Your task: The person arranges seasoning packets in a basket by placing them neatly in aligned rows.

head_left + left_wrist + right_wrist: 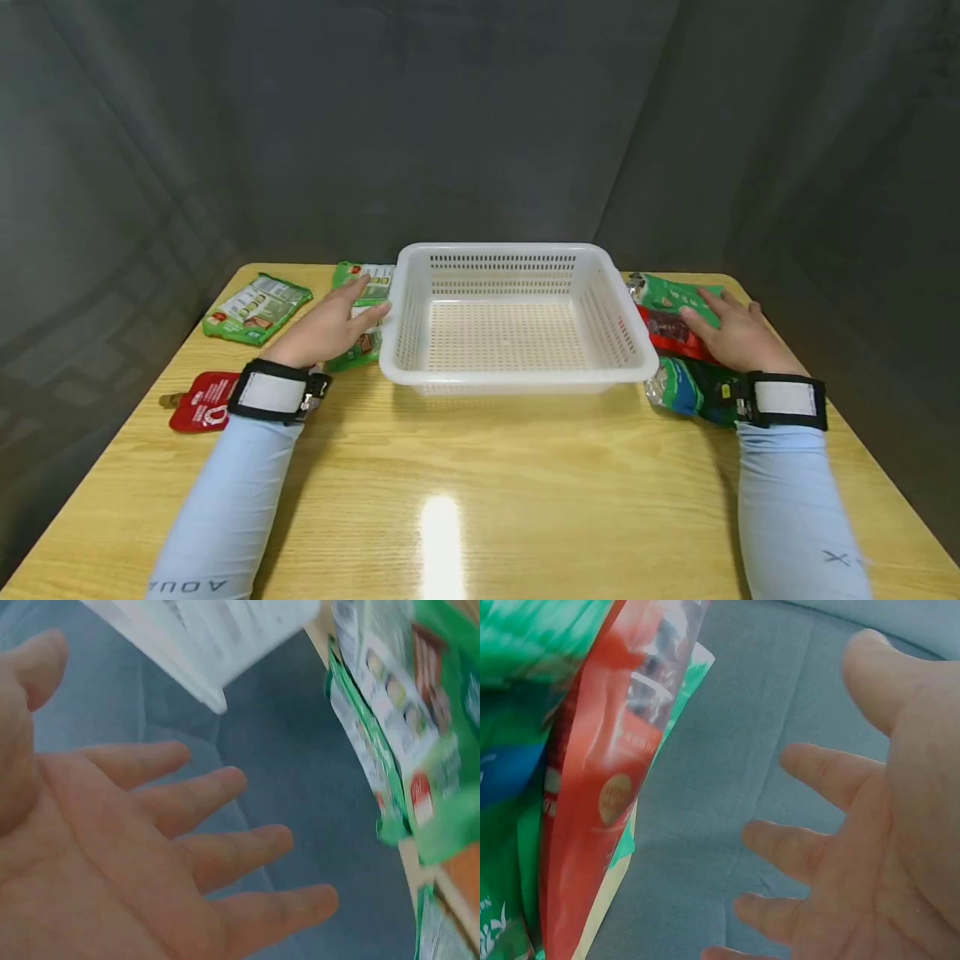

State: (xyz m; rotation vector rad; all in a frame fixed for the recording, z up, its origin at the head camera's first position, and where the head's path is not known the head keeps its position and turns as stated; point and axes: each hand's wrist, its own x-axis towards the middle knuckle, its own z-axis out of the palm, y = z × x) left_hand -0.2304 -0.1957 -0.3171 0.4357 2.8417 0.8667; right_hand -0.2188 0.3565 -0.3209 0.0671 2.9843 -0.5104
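Note:
In the head view my left hand (326,325) hovers left of a white plastic basket (517,377), fingers spread and holding nothing. Two green-and-white snack packets lie partly behind that hand: a rear packet (378,287) and a front packet (360,354), both against the basket's left side. On the right, my right hand (742,333) is above a green pouch (667,292), a red pouch (667,332) and a dark green and blue bag (693,387), its fingers spread and apart from them in the right wrist view. The basket stands with its inside bare.
Another green-and-white packet (258,308) lies at the table's back left. A red pouch with a brown end (202,404) is partly hidden by the left wrist strap. Dark cloth (480,125) hangs behind and beside the wooden table (525,492).

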